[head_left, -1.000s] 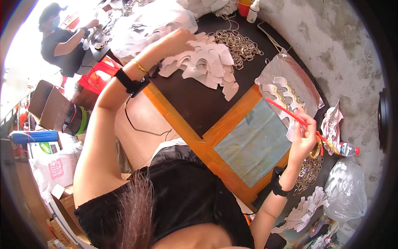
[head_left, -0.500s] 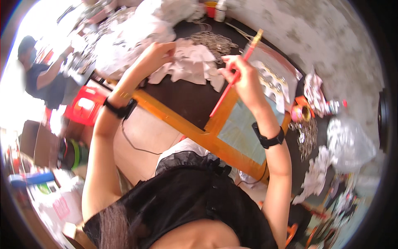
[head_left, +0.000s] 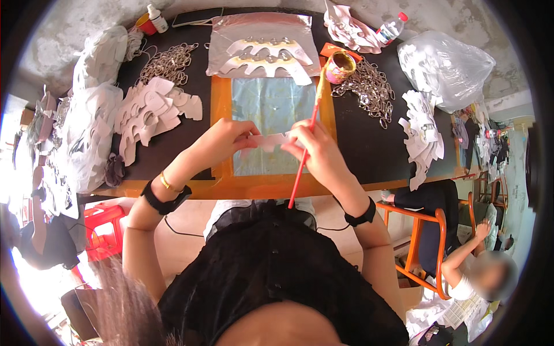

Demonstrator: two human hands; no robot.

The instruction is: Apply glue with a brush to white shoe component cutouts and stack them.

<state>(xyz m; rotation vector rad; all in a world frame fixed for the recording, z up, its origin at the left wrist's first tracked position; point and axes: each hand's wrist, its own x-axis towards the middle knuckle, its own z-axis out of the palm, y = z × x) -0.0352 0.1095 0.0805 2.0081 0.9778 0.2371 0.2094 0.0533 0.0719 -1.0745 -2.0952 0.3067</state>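
Observation:
My left hand [head_left: 234,137] pinches one end of a small white cut-out piece [head_left: 268,142], paper or cloth, I cannot tell which. My right hand [head_left: 318,151] has its fingers at the other end of the strip, so it stretches between both hands above a blue sheet [head_left: 248,164] framed by orange-brown tape [head_left: 222,106]. A red-handled brush [head_left: 299,176] is also held in my right hand, its yellow-smeared end pointing away from me. Beyond it stands an open pot [head_left: 339,74] with yellow-brown smears.
A silver sheet [head_left: 228,32] bears white scalloped pieces [head_left: 262,64] with metal rings. Left lie white pieces [head_left: 150,112] and metal links [head_left: 167,63]; right, more links [head_left: 369,86], a plastic bag [head_left: 444,69] and a bottle [head_left: 392,29]. A person sits near an orange-framed chair [head_left: 441,242].
My view has turned to face the table squarely. My hands have come together over the blue sheet, and the white piece is now between them. The brush stays in my right hand.

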